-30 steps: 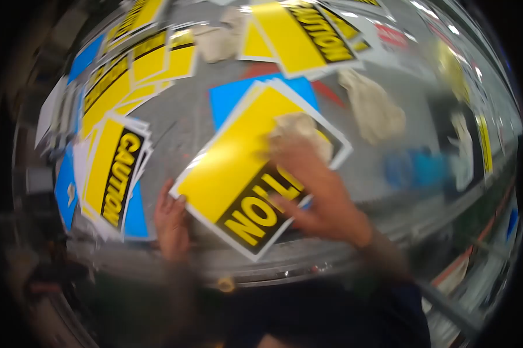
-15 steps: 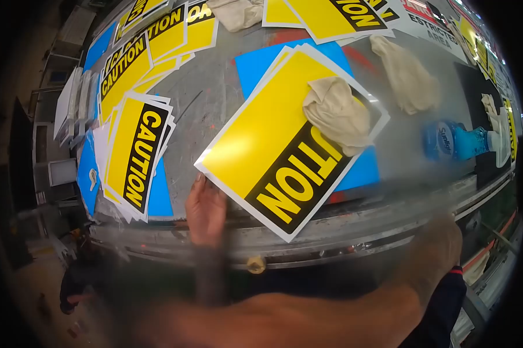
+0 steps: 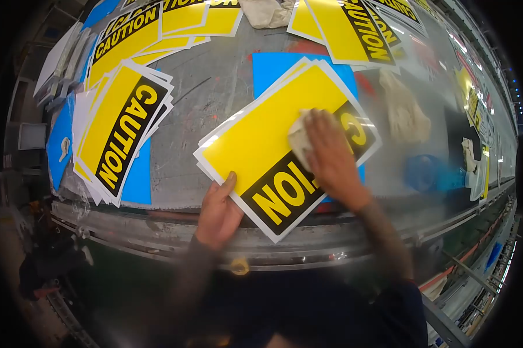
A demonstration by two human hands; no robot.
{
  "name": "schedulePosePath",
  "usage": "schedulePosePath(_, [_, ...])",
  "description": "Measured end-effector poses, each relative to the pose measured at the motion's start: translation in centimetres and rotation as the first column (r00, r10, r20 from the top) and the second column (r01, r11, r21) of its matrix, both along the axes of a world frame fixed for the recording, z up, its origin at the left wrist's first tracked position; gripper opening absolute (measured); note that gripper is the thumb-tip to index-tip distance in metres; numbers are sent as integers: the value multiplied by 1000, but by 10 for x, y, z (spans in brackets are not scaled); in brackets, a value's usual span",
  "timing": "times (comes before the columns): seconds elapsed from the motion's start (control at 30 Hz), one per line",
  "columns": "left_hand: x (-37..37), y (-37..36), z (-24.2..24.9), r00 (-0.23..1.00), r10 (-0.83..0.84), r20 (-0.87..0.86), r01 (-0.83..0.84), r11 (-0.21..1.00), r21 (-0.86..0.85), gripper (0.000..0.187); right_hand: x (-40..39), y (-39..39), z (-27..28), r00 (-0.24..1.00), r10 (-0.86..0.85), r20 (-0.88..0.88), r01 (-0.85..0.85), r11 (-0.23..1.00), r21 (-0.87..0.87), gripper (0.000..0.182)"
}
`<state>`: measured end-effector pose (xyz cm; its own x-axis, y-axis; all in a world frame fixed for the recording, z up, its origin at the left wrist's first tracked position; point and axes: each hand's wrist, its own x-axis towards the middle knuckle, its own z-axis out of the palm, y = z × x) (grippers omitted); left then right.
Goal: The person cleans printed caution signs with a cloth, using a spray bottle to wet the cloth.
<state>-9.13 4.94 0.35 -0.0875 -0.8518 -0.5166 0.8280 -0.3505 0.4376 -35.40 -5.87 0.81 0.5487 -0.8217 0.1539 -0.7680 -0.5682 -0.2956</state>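
Observation:
A yellow and black CAUTION sign (image 3: 255,139) tops a small stack lying slantwise on the grey metal table (image 3: 215,87), over a blue sheet. My right hand (image 3: 331,156) presses a beige cloth (image 3: 298,139) flat on the sign's black band, covering some of its letters. My left hand (image 3: 218,211) rests on the stack's near left edge with the thumb on top, holding it down by the table's front rim.
A second stack of CAUTION signs (image 3: 119,130) lies to the left, more signs (image 3: 354,29) at the back. A loose rag (image 3: 403,110) and a blue spray bottle (image 3: 432,174) sit to the right. Another rag (image 3: 267,11) lies at the far edge.
My right hand has come back from low at the right and now presses the cloth on the sign. The left hand has shifted slightly right along the sign's edge.

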Motion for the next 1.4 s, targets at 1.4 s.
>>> schedulePosePath(1.4, [-24, 2, 3, 952, 153, 266, -158, 987, 0, 43, -16, 77, 4, 964, 266, 29, -267, 951, 156, 51])
